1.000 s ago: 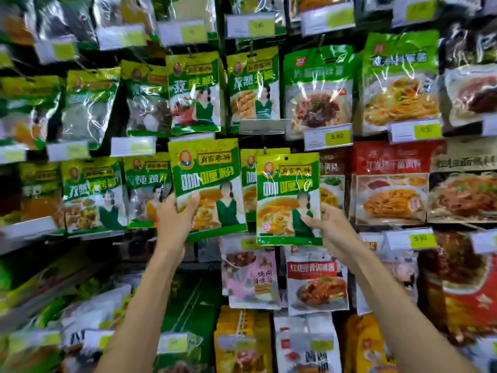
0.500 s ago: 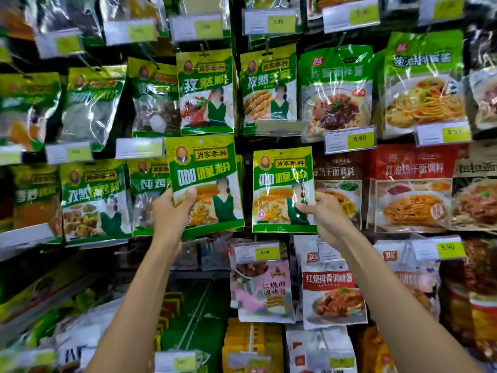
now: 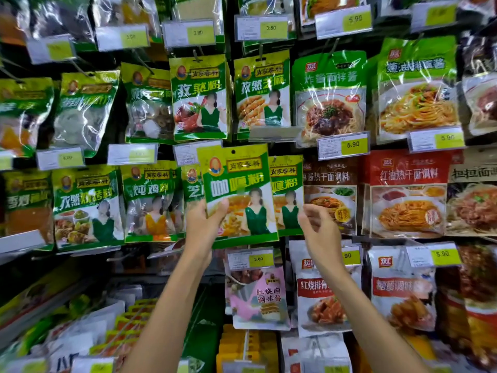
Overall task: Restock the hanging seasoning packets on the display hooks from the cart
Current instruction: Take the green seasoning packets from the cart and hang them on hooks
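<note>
Curry powder packet sits at frame centre, tilted, my left hand pinching its lower left corner; right of it hangs a matching packet, then my right hand, fingers loosely curled, gripping nothing that I see

My left hand holds a curry packet in front of the display wall, overlapping a matching hung packet just right of it. My right hand is at that packet's right edge. Cumin packets hang above, a price tag and a sauce pouch below, and noodle-sauce packets further right.
</note>
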Demonstrator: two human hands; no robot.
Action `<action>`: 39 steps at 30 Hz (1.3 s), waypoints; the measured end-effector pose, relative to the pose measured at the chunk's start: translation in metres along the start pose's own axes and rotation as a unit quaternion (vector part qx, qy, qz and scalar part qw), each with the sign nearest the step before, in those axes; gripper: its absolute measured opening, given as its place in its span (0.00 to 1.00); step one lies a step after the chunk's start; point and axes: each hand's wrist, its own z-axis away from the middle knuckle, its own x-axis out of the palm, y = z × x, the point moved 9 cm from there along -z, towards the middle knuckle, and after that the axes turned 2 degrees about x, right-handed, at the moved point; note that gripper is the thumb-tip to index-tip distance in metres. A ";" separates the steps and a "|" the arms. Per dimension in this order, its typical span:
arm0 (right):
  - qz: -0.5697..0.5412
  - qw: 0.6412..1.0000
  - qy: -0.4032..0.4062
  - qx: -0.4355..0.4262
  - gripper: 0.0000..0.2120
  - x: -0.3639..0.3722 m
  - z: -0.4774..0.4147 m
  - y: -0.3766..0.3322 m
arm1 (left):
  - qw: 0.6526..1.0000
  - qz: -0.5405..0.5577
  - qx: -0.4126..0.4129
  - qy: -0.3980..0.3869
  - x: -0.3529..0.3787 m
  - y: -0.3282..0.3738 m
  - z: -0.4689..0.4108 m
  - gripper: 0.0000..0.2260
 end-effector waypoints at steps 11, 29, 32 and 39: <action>-0.106 0.989 -0.067 0.074 0.18 0.019 -0.017 -0.006 | 0.971 -0.183 0.150 0.037 0.022 0.028 -0.010 0.11; -0.108 0.988 -0.021 0.112 0.15 0.015 -0.051 0.016 | 0.728 -0.477 0.473 0.136 0.014 0.093 -0.063 0.17; -0.100 0.989 -0.013 0.108 0.20 0.018 -0.054 0.019 | 0.726 -0.471 0.482 0.134 0.013 0.093 -0.062 0.17; -0.033 0.994 0.034 0.101 0.15 0.020 -0.058 0.025 | 0.727 -0.468 0.486 0.131 0.012 0.093 -0.061 0.17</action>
